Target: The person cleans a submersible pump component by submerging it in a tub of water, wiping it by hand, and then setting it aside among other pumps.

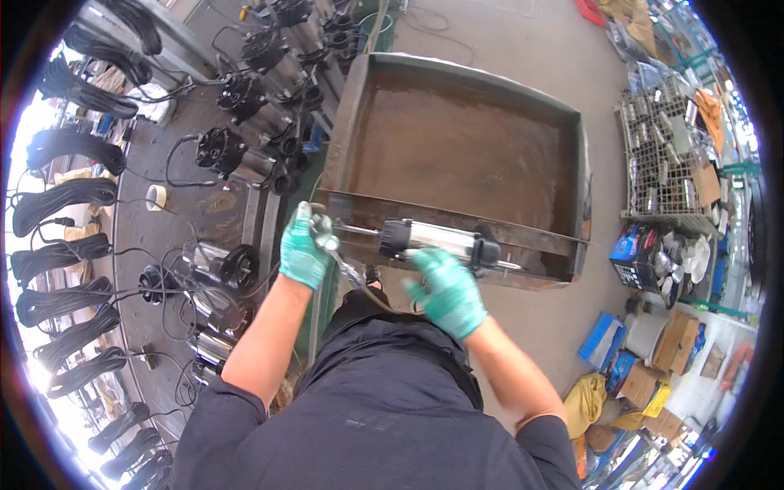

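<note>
A silver cylindrical pump with black end caps lies across the near rim of a rusty metal water tank. My left hand, in a green glove, grips a metal fitting and thin hose at the pump's left end. My right hand, also green-gloved, is closed under the pump body near its middle, supporting it. The tank holds brownish water.
Several similar pumps with black heads lie in rows on the floor at left, beside coiled black cables. A roll of tape sits nearby. A wire cage of parts and cardboard boxes stand at right.
</note>
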{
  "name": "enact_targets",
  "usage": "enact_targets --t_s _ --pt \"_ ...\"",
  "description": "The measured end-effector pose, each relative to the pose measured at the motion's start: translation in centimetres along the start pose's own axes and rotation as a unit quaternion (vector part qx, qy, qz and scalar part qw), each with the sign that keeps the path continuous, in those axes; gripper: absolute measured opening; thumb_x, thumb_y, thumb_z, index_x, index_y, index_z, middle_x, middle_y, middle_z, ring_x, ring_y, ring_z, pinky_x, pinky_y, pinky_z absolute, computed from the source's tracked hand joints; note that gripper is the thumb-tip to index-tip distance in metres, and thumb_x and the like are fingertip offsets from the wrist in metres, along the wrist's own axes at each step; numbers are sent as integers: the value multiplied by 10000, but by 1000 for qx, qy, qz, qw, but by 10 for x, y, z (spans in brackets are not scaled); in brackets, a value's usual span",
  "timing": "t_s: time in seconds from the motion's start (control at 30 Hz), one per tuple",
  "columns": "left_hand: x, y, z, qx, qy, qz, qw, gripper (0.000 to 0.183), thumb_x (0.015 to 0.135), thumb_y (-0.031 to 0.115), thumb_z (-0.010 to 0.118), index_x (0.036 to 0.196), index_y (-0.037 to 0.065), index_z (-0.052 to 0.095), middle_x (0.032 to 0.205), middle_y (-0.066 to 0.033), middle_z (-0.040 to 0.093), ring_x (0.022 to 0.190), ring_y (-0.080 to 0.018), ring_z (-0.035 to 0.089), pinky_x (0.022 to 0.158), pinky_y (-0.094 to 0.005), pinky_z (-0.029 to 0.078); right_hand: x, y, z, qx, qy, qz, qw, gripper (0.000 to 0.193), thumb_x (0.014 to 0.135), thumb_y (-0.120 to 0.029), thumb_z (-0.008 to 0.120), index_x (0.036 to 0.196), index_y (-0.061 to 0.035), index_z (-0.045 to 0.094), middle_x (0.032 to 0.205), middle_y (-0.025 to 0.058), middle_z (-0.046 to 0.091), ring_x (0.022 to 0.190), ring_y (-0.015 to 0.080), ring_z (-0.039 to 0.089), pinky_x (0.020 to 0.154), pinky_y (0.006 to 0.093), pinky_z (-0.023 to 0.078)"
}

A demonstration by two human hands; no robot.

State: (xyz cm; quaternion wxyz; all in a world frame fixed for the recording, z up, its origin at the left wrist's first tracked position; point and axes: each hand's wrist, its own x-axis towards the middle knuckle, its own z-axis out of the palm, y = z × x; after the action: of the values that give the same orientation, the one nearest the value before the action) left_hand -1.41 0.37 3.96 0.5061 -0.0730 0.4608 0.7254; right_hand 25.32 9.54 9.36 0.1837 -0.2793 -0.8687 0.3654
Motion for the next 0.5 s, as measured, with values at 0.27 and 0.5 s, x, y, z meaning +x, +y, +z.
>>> enact_targets --t_s 0.27,0.5 --pt "-64 -74 83 433 -189 189 861 317 1057 224 566 1293 16 594 1193 -73 663 1068 -162 627 969 -341 510 -108 56 -31 44 39 254 965 158 931 -195 630 1043 -84 622 834 216 689 752 422 679 670 499 541" --pt "-18 -16 -37 581 5 258 772 263 1023 113 589 1266 12 603 1219 -93 653 1114 -161 611 1015 -306 466 -237 213 -124 -51 222 498 836 115 900 -126 664 968 -45 619 770 120 680 687 205 646 674 363 533"
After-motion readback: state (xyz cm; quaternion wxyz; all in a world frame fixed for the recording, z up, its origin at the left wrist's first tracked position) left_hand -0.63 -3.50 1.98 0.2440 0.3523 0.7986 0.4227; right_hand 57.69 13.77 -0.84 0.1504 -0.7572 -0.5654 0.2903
